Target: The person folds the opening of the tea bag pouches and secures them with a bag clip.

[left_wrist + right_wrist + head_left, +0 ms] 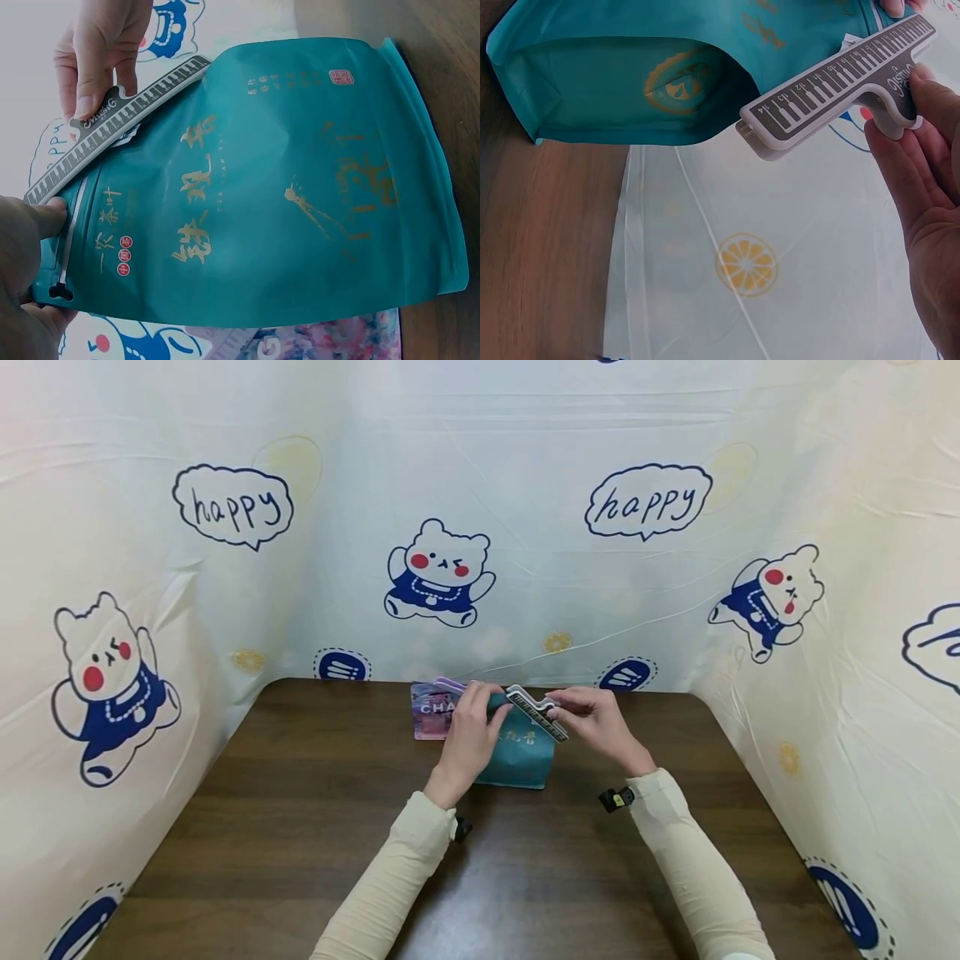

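Note:
A teal tea bag (517,764) with gold characters stands on the table. My left hand (471,727) pinches its top end near the zip seal, thumb in front. In the right hand (596,727) is a sealing clip (538,714) with a piano-key pattern, pinched by its handle tabs between thumb and fingers. The clip (120,131) lies aslant against the bag's top corner in the left wrist view. One end of the clip (840,86) sticks out past the bag in the right wrist view. Whether the bag's edge sits between its jaws, I cannot tell.
Behind the left hand, at the table's back edge, is a pink and purple packet (431,717) with a light purple clip (448,685) at its top. The brown wooden table (315,843) meets a printed cloth backdrop (525,602) at the back and sides.

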The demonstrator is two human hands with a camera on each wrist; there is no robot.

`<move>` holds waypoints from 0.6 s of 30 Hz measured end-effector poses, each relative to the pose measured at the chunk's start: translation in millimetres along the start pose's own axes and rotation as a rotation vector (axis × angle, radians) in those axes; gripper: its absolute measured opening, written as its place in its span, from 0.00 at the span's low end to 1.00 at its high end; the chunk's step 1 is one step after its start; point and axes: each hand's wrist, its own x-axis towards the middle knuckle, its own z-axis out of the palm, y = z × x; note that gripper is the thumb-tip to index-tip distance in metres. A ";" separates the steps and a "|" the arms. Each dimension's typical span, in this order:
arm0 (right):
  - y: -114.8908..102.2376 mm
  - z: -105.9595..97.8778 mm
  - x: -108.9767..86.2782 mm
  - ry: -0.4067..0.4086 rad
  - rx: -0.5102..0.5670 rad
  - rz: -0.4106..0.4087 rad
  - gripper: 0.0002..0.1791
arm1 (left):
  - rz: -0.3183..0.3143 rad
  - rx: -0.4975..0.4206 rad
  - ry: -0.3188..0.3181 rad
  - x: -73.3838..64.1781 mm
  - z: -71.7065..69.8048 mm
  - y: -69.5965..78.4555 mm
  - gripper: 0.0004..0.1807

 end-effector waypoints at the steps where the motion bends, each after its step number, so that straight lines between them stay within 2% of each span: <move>1: 0.0 0.2 0.1 0.001 0.002 -0.001 0.12 | -0.003 0.003 -0.002 -0.1 0.1 -0.1 0.12; 4: -7.1 0.0 0.6 0.003 0.003 0.000 0.12 | -0.008 0.018 -0.012 -0.3 0.0 -0.1 0.12; 18: -4.9 2.5 2.1 0.019 0.016 -0.010 0.13 | 0.017 0.065 0.016 -0.6 0.6 1.1 0.13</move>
